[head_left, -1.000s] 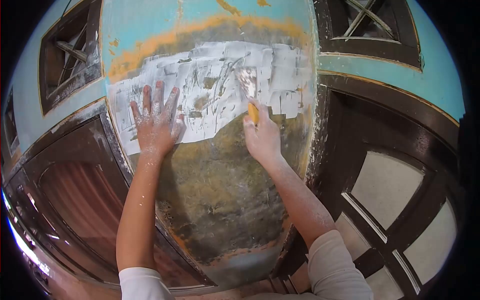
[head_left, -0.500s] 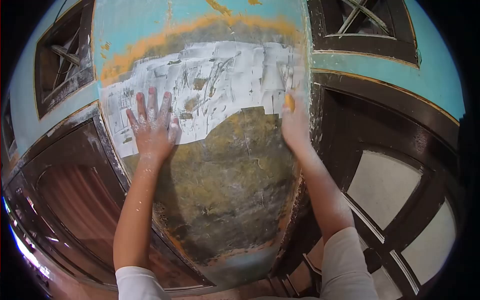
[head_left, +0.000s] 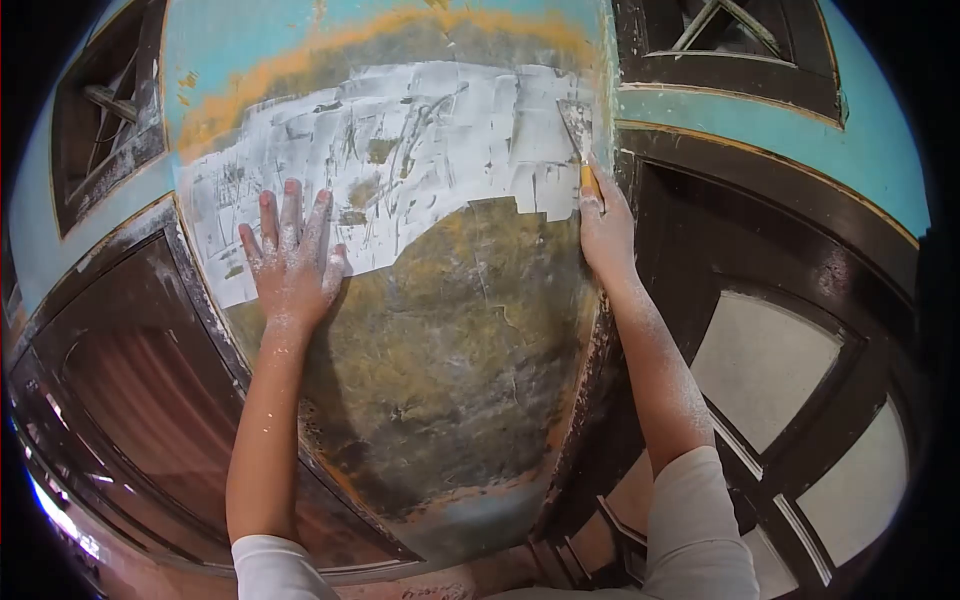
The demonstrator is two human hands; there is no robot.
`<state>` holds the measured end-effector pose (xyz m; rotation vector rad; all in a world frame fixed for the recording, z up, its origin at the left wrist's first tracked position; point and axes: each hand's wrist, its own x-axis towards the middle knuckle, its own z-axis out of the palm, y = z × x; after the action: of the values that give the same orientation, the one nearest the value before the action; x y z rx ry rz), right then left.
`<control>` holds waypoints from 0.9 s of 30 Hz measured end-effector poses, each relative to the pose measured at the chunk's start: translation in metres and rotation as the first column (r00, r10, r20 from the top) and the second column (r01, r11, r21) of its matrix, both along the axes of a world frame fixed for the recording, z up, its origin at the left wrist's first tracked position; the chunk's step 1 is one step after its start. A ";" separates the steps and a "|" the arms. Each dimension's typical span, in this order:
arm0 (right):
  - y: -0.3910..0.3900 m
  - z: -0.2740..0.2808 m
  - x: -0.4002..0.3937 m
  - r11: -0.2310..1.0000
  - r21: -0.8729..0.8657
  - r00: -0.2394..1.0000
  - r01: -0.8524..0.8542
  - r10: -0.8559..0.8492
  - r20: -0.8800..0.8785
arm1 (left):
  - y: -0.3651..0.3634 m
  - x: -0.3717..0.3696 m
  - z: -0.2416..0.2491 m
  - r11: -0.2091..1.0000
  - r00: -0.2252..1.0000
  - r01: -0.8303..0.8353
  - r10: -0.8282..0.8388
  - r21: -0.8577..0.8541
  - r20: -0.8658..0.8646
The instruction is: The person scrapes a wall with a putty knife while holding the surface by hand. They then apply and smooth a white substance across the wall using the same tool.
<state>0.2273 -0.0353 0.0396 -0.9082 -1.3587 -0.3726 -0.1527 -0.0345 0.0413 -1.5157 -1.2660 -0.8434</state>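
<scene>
My left hand (head_left: 290,262) lies against the wall with its fingers spread, dusted in white powder, over the lower left part of the white plaster band (head_left: 440,130). My right hand (head_left: 607,222) is closed round the yellow handle of a putty knife (head_left: 588,178) near the wall's right edge. The knife's metal blade points up and rests on the white plaster. Below the band, the wall shows bare grey-brown surface (head_left: 460,350); above it are an orange-edged patch and turquoise paint.
A dark wooden door frame with pale panels (head_left: 765,360) stands at the right. Another dark door with a reddish panel (head_left: 150,380) is at the left. Dark vent openings with crossed slats (head_left: 730,28) sit high on both sides.
The putty knife in my right hand now shows clearly, its blade no longer blurred. My left hand stays spread on the wall. The view has shifted slightly.
</scene>
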 end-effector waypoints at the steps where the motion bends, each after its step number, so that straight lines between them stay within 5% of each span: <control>1: -0.008 -0.005 -0.004 0.992 -0.127 0.999 -0.025 0.020 -0.041 | 0.002 0.001 -0.003 1.000 1.000 -0.004 0.003 0.019 0.026; 2: -0.017 -0.015 -0.005 0.966 -0.253 0.996 -0.052 0.030 -0.088 | 0.005 0.004 -0.006 0.999 0.999 -0.004 0.002 0.035 0.049; 4: 0.004 -0.070 0.007 0.989 -0.144 1.000 -0.023 0.022 -0.009 | 0.005 0.018 -0.009 0.997 0.997 0.020 -0.025 0.068 0.071; 6: 0.012 -0.089 0.014 0.971 -0.227 0.996 -0.070 0.054 -0.073 | -0.003 0.035 -0.001 0.997 0.999 0.047 -0.047 -0.053 0.006; 8: 0.006 -0.052 0.014 0.994 -0.103 0.998 0.030 -0.025 0.050 | 0.010 0.049 0.007 0.996 0.995 0.091 -0.092 -0.024 -0.041; 11: -0.009 0.005 0.012 0.950 -0.261 0.985 -0.171 0.155 -0.081 | 0.014 0.082 0.022 0.988 0.987 0.154 -0.153 0.007 -0.051; 16: -0.011 -0.047 -0.026 0.991 -0.105 0.980 0.079 -0.057 0.193 | 0.021 0.085 0.017 0.983 0.982 0.185 -0.184 0.020 -0.032; 18: -0.023 -0.042 -0.043 0.959 -0.219 0.969 -0.178 0.209 0.128 | 0.021 0.085 0.016 0.978 0.978 0.207 -0.207 0.020 -0.032; 23: -0.032 0.029 -0.054 0.909 -0.387 0.984 -0.155 0.177 0.022 | 0.022 0.083 0.015 0.974 0.975 0.222 -0.220 0.052 -0.042; 27: -0.027 -0.040 -0.072 0.972 -0.162 0.947 -0.170 0.206 0.245 | 0.024 0.082 0.014 0.963 0.964 0.265 -0.263 0.058 -0.037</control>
<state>0.1549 -0.0622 -0.0003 -0.8547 -1.7170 -0.2577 -0.0708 -0.0109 0.0555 -1.6630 -1.0193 -1.0189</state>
